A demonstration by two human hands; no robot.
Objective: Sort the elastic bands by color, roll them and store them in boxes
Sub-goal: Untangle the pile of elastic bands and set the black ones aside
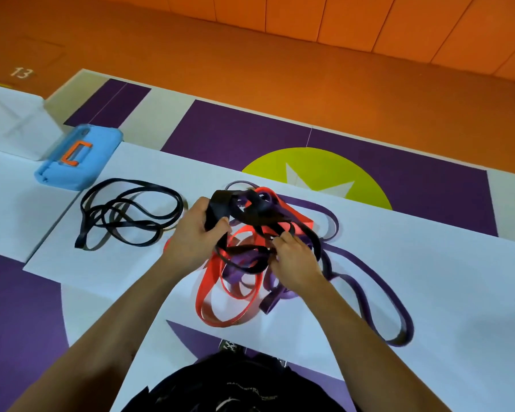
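Centrally, black band [218, 205], left hand [191, 233] curled around it

The left hand [195, 233] curls its fingers round a wide black band [217, 209], raised over a tangle [250, 263] of red, purple and black bands. Just right of those fingers, the right hand [295, 260] pinches strands of the tangle. Left of the left fingers, thin black bands [128, 215] lie loose on the white table [428, 263], with a blue box [81, 156] beyond them.
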